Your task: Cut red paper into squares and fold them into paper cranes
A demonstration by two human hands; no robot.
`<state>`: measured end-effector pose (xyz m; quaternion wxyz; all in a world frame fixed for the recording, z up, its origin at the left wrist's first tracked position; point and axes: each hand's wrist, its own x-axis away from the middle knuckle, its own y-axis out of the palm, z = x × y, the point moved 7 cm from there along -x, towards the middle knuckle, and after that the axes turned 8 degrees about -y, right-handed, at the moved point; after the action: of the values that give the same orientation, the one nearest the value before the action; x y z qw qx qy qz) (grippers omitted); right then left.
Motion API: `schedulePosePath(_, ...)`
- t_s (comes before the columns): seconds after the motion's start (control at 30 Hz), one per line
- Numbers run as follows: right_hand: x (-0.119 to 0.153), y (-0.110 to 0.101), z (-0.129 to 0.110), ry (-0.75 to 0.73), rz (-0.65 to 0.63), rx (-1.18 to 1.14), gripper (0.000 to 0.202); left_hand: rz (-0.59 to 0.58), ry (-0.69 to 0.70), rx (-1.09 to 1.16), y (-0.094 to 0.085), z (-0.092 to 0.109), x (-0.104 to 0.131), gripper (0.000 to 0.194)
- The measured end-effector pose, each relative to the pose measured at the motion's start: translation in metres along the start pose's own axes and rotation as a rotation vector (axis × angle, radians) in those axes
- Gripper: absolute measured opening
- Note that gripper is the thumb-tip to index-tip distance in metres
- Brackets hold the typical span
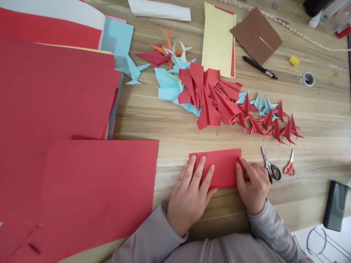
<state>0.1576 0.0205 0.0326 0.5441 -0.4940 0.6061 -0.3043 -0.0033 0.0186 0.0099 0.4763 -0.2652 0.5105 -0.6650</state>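
Left hand (189, 199) flat on red paper (225, 170), grip apart, right hand (255, 186) touching paper's three-o'clock edge, cannot tell whether grip clamps

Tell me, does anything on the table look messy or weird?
The brown sheet looks askew: it lies turned cornerwise, one corner reaching over the edge of the yellow paper stack. A pale streak shows on it too, but I can't tell whether that's a mark or glare. Nothing looks spilled.
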Motion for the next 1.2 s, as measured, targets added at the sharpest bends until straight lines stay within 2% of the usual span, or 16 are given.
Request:
schedulePosePath(0.33, 0.001, -0.001, 0.001, -0.037, 0.001, 0.007, 0.012, -0.057, -0.021, -0.045, 0.004, 0.001, 0.0, 0.05)
schedulePosePath(0.57, -0.001, 0.0, -0.001, -0.068, -0.023, 0.038, 0.014, -0.032, -0.008, -0.056, 0.001, 0.002, 0.0, 0.05)
schedulePosePath(0.7, -0.001, 0.001, -0.005, -0.094, -0.086, 0.062, 0.019, -0.03, -0.01, -0.055, 0.003, 0.002, 0.0, 0.05)
schedulePosePath(0.83, -0.003, -0.001, -0.007, -0.09, -0.164, 0.215, 0.027, -0.022, -0.013, -0.024, 0.003, 0.001, 0.0, 0.05)
schedulePosePath(1.0, -0.007, -0.002, -0.007, -0.096, -0.196, 0.27, 0.029, -0.038, -0.023, 0.038, 0.0, -0.002, -0.004, 0.049)
schedulePosePath(1.2, -0.009, 0.001, -0.006, -0.085, -0.209, 0.311, 0.031, -0.018, -0.052, -0.019, -0.002, 0.0, -0.013, 0.039)
